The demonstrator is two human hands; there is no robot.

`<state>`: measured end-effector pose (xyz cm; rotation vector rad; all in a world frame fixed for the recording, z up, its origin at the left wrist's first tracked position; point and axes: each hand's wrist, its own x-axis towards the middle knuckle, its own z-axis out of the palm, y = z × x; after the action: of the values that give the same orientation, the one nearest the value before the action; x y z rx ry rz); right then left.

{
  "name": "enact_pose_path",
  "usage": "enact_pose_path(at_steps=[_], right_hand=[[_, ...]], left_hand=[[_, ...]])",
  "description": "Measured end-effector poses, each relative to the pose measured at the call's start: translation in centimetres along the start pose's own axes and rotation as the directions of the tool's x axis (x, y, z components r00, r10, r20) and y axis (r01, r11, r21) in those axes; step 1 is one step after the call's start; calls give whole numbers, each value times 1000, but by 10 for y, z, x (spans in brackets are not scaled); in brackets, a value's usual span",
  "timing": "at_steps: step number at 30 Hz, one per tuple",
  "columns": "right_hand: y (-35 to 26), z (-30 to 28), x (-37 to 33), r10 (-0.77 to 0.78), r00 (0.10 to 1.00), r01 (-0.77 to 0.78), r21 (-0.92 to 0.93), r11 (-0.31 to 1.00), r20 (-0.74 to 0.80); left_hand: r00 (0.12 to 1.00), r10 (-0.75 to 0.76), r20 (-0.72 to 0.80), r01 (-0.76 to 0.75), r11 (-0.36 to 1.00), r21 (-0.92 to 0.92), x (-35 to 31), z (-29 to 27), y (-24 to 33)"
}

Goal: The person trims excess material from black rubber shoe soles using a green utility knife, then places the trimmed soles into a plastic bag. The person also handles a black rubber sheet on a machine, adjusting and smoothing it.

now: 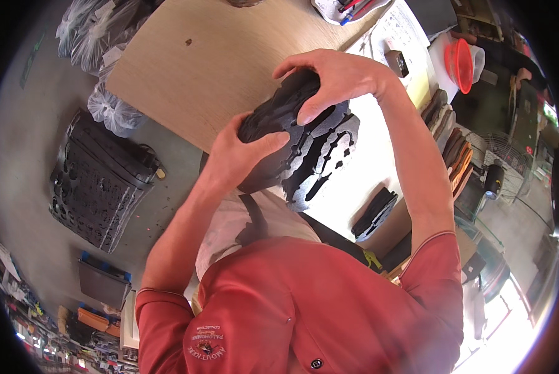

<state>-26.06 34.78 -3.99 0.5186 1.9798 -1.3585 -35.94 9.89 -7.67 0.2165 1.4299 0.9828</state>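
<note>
At one table [167,68], left hand [239,153] and right hand [340,78] clasp one dark stack [320,134] between thumbs [270,144] and fingers [290,63]; one smaller stack [374,214] lies nearby.

We saw a thick stack of thin, black, cut-out sheets [320,146], matt on top and mottled grey on the exposed faces; whether it was leather or synthetic we could not tell. The pale tan wooden bench [186,68] looked smooth and finely grained, with one dark blemish. We noted crinkled, glossy, see-through plastic bags [98,37], a smooth, shiny red plastic bowl [459,65] and flat white printed paper [395,31]. The red short-sleeved shirt [248,293] was smooth cloth with a soft sheen, and the grey floor [36,124] looked smooth and dull.
</note>
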Motion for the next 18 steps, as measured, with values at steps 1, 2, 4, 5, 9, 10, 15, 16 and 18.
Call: enact_pose_path(at_steps=[1, 2, 4, 5, 9, 10, 15, 16, 18], right_hand=[[4, 2, 3, 11, 1000, -10, -18, 1000, 22], [9, 5, 6, 25, 999, -24, -37, 999, 39], [17, 14, 13, 50, 998, -46, -76, 996, 46], [20, 17, 16, 65, 997, -61, -79, 995, 50], [26, 24, 15, 89, 994, -85, -58, 995, 56], [26, 24, 13, 99, 993, -96, -46, 994, 61], [24, 32, 4, 85, 996, -83, -103, 991, 14], [24, 34, 4, 83, 997, -83, -96, 992, 2], [26, 40, -2, 18, 997, -26, -95, 995, -81]], left_hand=[[999, -31, 10, 31, 999, -43, 0, 5, -7], [997, -74, 17, 75, 994, -76, 0, 10, -14], [998, -68, 11, 68, 988, -138, -1, 19, -26], [998, -60, -1, 59, 988, -143, -1, 24, -31], [995, -50, -86, 41, 994, -101, -6, 36, -41], [994, -35, -101, 26, 996, -88, -6, 38, -42], [993, 87, -79, -89, 996, -28, -10, 48, -48], [997, 73, -24, -73, 997, -14, -9, 46, -49], [981, 112, -161, -60, 952, 299, -13, 47, -53]])
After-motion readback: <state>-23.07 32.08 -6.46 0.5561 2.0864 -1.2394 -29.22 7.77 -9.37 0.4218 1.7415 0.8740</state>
